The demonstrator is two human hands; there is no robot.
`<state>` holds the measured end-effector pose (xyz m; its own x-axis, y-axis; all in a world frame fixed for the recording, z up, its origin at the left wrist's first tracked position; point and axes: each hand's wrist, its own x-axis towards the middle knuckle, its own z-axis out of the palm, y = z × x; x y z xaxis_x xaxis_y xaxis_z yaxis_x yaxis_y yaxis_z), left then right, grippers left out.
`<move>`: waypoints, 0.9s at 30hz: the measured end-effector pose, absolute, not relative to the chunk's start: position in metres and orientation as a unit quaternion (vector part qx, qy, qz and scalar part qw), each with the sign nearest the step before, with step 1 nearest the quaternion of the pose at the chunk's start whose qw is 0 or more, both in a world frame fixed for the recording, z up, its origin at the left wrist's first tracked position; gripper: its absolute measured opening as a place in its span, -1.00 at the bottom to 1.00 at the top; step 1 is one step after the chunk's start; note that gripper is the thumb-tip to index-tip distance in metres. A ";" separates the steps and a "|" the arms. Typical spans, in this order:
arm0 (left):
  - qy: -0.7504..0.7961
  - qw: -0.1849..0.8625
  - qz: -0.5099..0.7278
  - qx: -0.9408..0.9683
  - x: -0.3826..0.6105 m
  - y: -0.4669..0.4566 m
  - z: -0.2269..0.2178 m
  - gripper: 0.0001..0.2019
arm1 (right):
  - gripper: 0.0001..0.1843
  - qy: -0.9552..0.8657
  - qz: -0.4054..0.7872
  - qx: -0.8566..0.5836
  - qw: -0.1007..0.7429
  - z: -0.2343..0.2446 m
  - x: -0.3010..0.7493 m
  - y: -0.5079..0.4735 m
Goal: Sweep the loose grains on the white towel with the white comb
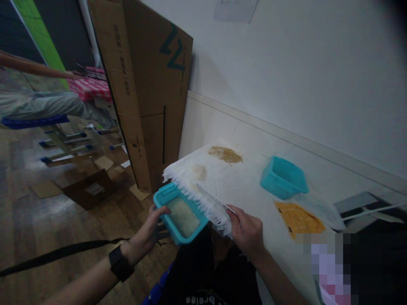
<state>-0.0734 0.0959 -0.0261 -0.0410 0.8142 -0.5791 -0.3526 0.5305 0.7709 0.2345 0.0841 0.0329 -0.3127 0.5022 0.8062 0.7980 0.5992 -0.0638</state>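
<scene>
My left hand (152,226) is closed on the rim of a turquoise plastic container (158,199), thumb over the edge. White grains that look like rice (182,216) lie in it. It is held at the table's edge, just below the fringe of a white cloth (219,182). My right hand (246,228) grips a thin, straight white strip (213,195), ruler-like, which lies slantwise over the cloth. A small pale heap of grains (199,171) is on the cloth beyond the strip. Farther back is a pile of yellowish grains (227,154).
A second turquoise container (282,178) stands on the white table to the right, near an orange packet (299,218). A tall cardboard box (152,84) rises at the left. Behind it a person (41,99) sits on a stool. Cardboard pieces (89,188) lie on the floor.
</scene>
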 end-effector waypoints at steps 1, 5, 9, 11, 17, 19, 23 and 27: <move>0.573 0.661 0.441 0.201 -0.073 0.096 -0.025 -0.50 | -0.71 -0.791 -0.176 -0.410 0.418 0.033 0.233 0.082; 0.576 0.659 0.441 0.199 -0.071 0.095 -0.021 -0.49 | -0.70 -0.783 -0.191 -0.412 0.425 0.032 0.230 0.080; 0.574 0.659 0.445 0.196 -0.069 0.094 -0.020 -0.44 | -0.71 -0.777 -0.207 -0.416 0.425 0.032 0.229 0.078; 0.574 0.659 0.446 0.194 -0.068 0.093 -0.020 -0.42 | -0.71 -0.782 -0.206 -0.410 0.423 0.032 0.225 0.074; 0.569 0.664 0.442 0.199 -0.069 0.092 -0.016 -0.42 | -0.72 -0.788 -0.187 -0.392 0.436 0.038 0.211 0.057; 0.568 0.665 0.442 0.201 -0.069 0.092 -0.016 -0.43 | -0.72 -0.790 -0.179 -0.392 0.437 0.040 0.208 0.053; 0.571 0.662 0.440 0.205 -0.069 0.093 -0.017 -0.48 | -0.73 -0.777 -0.178 -0.397 0.454 0.038 0.210 0.060; 0.572 0.660 0.441 0.206 -0.070 0.094 -0.020 -0.46 | -0.72 -0.755 -0.188 -0.430 0.458 0.033 0.212 0.086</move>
<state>-0.0696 0.0942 -0.0196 -0.0428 0.8182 -0.5733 -0.3474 0.5258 0.7764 0.2119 0.0861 0.0326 -0.2101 0.4775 0.8531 0.8215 0.5593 -0.1107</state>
